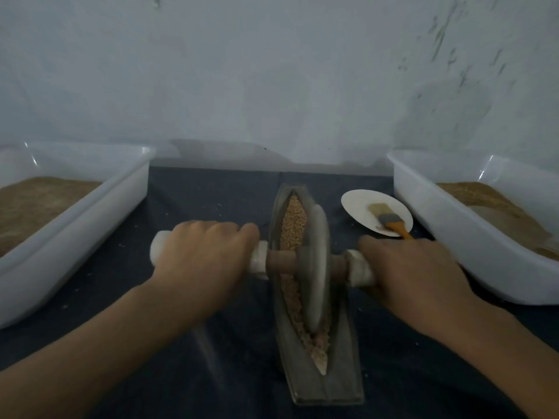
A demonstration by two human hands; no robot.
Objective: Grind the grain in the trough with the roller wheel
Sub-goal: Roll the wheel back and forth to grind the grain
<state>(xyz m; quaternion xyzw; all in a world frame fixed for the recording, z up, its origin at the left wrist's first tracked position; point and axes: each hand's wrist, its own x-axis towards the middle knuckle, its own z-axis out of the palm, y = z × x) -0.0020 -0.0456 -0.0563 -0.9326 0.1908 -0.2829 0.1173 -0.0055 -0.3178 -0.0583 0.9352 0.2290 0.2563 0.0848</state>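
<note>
Head view, left hand [202,255] and right hand [416,272] each gripping the roller wheel's [316,267] axle handles, wheel sitting in the grain [292,220] of the trough [328,385], brush [388,220] lying at two o'clock.

A single wide-angle camera, worn on the person's head, looks forward and down over a dark cloth [211,201] toward a pale wall [272,71]. It sits close: both forearms enter from the bottom corners, the left hand [201,252] and right hand [414,267] filling the middle of the frame. The trough [326,385] runs straight away from the lens, nearly centred. White tubs at left [75,225] and right [453,231] are cut by the frame edges (the wide lens bends their rims). No second view exists to overlap with it.
</note>
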